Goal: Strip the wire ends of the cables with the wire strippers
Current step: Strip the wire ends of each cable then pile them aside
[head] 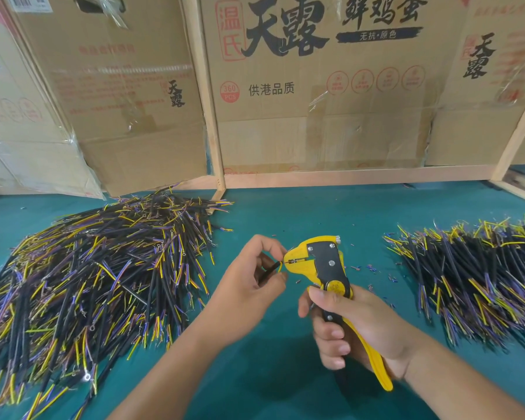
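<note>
Gripping the yellow wire strippers (331, 277) by their handles, the right hand (355, 325) is facing the left hand (249, 283), which is pinching a black cable (270, 268) at the tool's mouth.

- Two bare forearms come in from the bottom edge, one on each side.
- No sleeve shows on either arm; both are bare as far as the edge.
- The left hand (249, 274) wears no glove, ring or band.
- The right hand (352, 325) is bare too, wrist included.
- Its fingernails are short and plain.
</note>
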`<action>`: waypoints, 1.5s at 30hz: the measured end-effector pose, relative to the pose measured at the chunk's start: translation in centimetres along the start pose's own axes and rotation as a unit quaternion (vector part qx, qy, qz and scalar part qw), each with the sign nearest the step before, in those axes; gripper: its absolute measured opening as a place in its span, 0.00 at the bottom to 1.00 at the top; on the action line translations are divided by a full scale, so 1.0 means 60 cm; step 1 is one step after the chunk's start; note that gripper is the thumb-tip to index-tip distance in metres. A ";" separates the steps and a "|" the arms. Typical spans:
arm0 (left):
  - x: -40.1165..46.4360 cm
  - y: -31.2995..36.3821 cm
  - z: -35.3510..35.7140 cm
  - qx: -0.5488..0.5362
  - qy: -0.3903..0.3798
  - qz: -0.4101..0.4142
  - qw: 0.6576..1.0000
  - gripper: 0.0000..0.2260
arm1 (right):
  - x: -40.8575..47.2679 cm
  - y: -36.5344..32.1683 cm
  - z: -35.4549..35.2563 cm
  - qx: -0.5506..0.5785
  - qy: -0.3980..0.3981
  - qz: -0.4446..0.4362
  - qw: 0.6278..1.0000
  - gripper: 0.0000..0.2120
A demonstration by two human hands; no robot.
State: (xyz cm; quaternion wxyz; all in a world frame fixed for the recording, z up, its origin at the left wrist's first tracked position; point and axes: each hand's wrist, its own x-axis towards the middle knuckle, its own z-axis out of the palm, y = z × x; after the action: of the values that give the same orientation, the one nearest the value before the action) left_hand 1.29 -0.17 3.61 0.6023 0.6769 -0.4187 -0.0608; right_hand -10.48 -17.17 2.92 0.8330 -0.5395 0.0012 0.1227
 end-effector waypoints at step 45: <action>0.001 0.013 -0.007 0.096 -0.003 0.016 0.995 0.12 | -0.006 -0.017 -0.014 -0.003 -0.021 0.000 1.000 0.23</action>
State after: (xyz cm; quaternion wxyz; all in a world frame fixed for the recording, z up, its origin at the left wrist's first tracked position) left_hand 1.22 0.18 4.42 0.5340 0.7245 -0.4357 -0.0127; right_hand -10.47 -18.42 3.55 0.8313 -0.5391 -0.0171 0.1339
